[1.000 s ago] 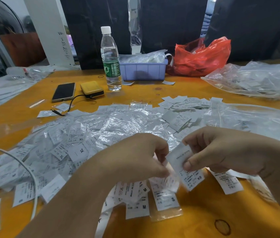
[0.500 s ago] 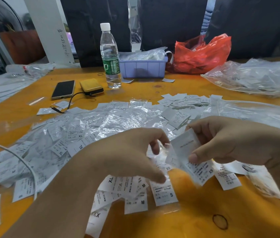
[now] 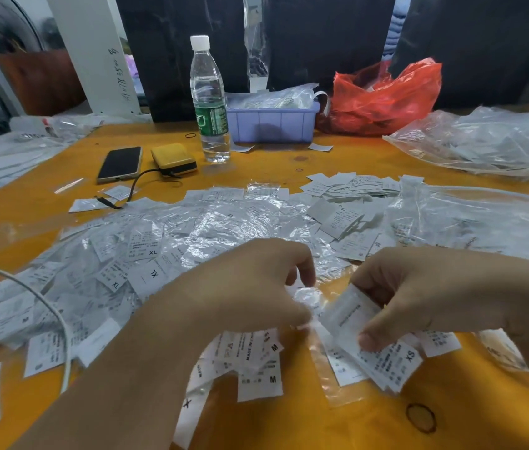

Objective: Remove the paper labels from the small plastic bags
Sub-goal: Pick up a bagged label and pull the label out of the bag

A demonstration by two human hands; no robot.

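- Head view shows the right hand (image 3: 425,293) pinching a paper label (image 3: 351,311) near the desk's (image 3: 471,414) front edge, so it can slide out of its small plastic bag (image 3: 310,298).
- The left hand (image 3: 250,287) has curled fingers pinching the bag, to hold it back.
- Compared with a second ago, both hands sit a little further apart, and more label is out.

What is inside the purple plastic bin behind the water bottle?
Clear plastic bags heap above the rim of the purple bin. Its opaque walls hide whatever lies deeper.
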